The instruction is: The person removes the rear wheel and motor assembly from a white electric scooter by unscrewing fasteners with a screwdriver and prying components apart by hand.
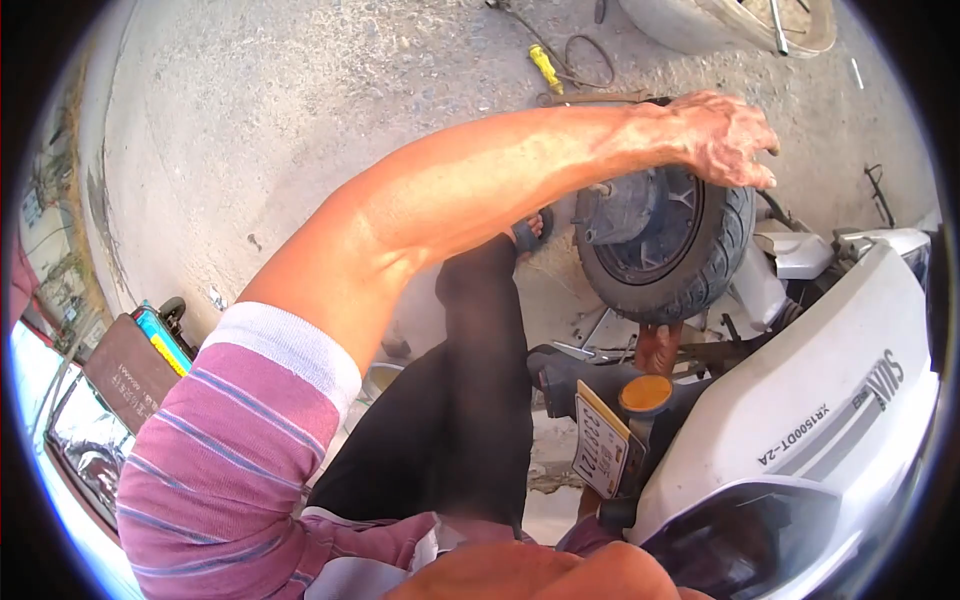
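Note:
A small motor-scooter wheel with a black treaded tire and a grey hub stands tilted between my two hands. My left hand reaches across from the left and lies over the tire's upper edge, its fingers bent down around the tread. Low under the tire, my right hand is pressed against its bottom edge; part of its fingers is hidden behind the rubber. The white scooter body lies close by on the right, with an orange round reflector and a plate at its rear.
Beyond the wheel, a wrench and a yellow-handled tool with a cord lie on the concrete. A pale bucket is at the far right. Metal parts lie beneath the wheel. A brown folding seat stands at the left.

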Action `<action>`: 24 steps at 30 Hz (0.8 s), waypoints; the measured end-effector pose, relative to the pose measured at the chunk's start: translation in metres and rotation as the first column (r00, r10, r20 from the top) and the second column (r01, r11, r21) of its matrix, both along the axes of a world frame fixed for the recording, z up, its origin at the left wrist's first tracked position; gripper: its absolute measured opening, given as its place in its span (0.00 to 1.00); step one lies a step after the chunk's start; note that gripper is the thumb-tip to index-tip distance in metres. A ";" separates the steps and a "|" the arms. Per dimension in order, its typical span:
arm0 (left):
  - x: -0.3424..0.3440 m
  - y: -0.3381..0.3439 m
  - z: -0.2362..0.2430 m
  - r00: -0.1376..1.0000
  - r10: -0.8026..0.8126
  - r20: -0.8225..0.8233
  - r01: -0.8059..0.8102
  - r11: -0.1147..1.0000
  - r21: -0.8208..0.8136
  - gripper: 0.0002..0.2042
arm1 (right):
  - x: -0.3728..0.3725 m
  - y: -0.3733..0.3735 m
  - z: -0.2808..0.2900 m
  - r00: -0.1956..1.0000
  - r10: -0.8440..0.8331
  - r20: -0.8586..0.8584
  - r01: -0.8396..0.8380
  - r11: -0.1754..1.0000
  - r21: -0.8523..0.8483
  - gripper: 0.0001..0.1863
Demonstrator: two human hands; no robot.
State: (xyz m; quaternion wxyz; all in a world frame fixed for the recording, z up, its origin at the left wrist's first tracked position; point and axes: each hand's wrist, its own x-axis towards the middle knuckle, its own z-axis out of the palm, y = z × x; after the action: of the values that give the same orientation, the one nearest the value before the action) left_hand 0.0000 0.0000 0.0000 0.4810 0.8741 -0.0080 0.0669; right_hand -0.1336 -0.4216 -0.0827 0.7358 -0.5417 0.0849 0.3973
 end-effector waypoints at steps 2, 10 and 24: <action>0.040 -0.020 -0.018 0.997 -0.041 0.060 0.035 0.995 0.091 0.28 | 0.003 0.004 -0.005 0.994 0.005 -0.109 -0.007 1.000 -0.022 0.48; 0.074 -0.050 -0.027 0.847 -0.405 -0.343 0.485 0.853 0.192 0.22 | -0.078 -0.072 0.012 0.659 -0.574 -0.486 0.448 0.818 -0.360 0.28; 0.033 -0.012 -0.026 0.927 -0.372 -0.056 0.376 0.921 0.098 0.11 | -0.285 0.107 0.197 0.816 -0.187 -0.548 -0.202 0.795 -0.572 0.18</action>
State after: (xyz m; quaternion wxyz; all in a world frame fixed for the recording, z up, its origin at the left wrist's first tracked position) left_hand 0.0328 -0.0121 -0.0259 0.4377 0.8820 -0.1695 -0.0425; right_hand -0.4188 -0.3148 0.1147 0.4597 -0.6013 0.4243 0.4970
